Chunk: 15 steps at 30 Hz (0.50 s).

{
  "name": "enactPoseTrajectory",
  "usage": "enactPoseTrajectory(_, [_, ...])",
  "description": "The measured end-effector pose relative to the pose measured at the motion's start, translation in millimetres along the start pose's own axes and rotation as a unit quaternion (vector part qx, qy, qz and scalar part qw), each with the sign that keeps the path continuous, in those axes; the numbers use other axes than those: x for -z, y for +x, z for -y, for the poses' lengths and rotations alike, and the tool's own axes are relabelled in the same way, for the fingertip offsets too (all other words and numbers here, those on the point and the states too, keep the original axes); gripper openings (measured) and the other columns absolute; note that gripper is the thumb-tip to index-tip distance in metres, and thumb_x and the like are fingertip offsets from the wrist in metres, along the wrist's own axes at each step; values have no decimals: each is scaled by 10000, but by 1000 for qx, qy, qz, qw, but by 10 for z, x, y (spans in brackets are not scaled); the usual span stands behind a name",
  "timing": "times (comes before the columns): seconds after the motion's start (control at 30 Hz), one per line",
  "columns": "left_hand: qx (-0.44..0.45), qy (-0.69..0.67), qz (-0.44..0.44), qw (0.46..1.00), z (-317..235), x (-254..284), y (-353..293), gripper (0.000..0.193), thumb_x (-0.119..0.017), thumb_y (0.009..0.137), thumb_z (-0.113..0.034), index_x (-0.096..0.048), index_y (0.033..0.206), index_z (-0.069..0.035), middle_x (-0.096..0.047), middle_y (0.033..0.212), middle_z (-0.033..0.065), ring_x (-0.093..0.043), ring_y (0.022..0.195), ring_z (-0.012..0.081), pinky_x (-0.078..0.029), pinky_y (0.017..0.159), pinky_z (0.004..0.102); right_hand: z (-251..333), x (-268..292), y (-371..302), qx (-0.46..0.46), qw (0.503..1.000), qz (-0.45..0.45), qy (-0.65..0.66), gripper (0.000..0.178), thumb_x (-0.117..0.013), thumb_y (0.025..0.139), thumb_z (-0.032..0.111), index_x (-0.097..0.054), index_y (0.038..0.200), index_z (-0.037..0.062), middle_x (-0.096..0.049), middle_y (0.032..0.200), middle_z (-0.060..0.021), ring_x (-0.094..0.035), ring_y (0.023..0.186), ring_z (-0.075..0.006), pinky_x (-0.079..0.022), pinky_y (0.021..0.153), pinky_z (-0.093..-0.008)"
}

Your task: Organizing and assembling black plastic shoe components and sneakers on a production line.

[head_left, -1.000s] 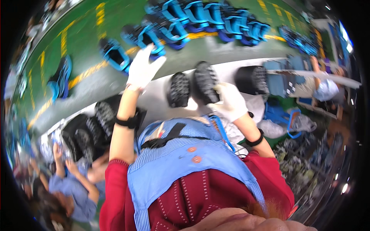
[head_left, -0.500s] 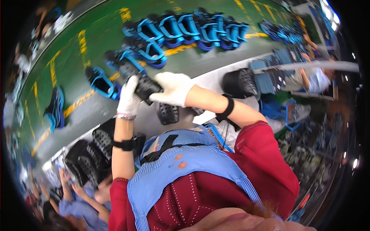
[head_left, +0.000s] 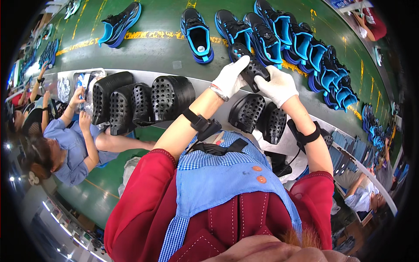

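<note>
Both white-gloved hands grip one black perforated shoe form, a foot-shaped plastic piece [head_left: 254,72] held over the near edge of the green surface. My left hand [head_left: 233,76] pinches its left side. On its near right end, my right hand [head_left: 278,85] has its fingers closed. The form's far end overlaps the opening of a black shoe with bright blue lining [head_left: 227,27]; whether it touches the shoe I cannot tell. Left of it stands another black-and-blue shoe [head_left: 190,24]. More such shoes [head_left: 265,41] crowd to the right.
Several black perforated forms [head_left: 173,98] stand on the pale ledge left of my arms; two more [head_left: 248,112] sit between them. A lone shoe [head_left: 126,24] lies at the far left of the green surface [head_left: 161,54]. A seated person [head_left: 72,150] works at the left.
My view has swung, so the shoes and ledge sit differently in the picture. The black form remains in both hands, now over the shoes at the row's left end.
</note>
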<state>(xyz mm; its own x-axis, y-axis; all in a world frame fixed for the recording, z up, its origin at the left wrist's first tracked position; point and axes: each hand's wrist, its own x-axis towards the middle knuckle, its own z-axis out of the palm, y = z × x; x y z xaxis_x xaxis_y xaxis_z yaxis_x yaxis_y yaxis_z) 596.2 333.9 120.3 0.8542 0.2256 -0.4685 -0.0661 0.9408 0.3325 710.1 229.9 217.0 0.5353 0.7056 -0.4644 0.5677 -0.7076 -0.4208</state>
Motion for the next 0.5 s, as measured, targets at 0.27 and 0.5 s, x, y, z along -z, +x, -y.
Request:
enactPoseTrajectory(0.27, [-294,710,-155,621,30,235,-29,523,-672,802,-308,-548,1229,-33,-568,1174,149,-611,969,265,-492,850,340,38,197,717,-4,993,66,-97,567,-504,752,483,-668,959,-18,-647,933,-261,-632,937,-373,-490,842,-395])
enactPoseTrajectory(0.5, [-195,811,-123,538,-78,111,288,468,-659,788,-275,-553,1189,-59,-548,1237,161,-603,1011,321,-498,848,394,193,-108,1215,3,992,-5,-123,514,-505,793,468,-647,956,1,-652,946,-251,-627,957,-380,-494,857,-427])
